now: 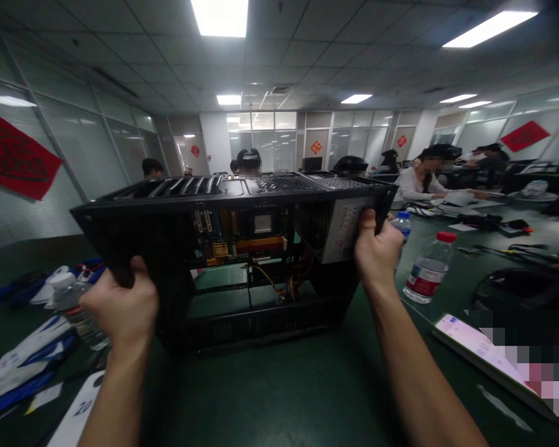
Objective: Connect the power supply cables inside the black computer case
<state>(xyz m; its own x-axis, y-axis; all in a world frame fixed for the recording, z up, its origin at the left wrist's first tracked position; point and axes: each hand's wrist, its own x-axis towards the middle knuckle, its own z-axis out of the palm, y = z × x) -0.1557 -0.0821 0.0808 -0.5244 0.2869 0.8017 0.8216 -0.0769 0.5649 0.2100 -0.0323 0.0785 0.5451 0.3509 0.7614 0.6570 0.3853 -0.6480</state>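
A black desktop computer case [168,217] is held up in front of me, its open side facing me. Inside it I see a motherboard [242,233], cables and a grey power supply [345,230] at the right. My left hand [121,304] grips the case's lower left corner, fingers wrapped round the edge. At the upper right edge, next to the power supply, my right hand [377,248] is closed on the case. The case's lower edge sits close to the dark green table [279,397]; I cannot tell whether it touches.
Two plastic water bottles [426,270] stand right of the case, and another bottle [77,310] lies at the left among blue-and-white bags [23,366]. A phone [479,351] lies at the right front. Several people sit at tables behind.
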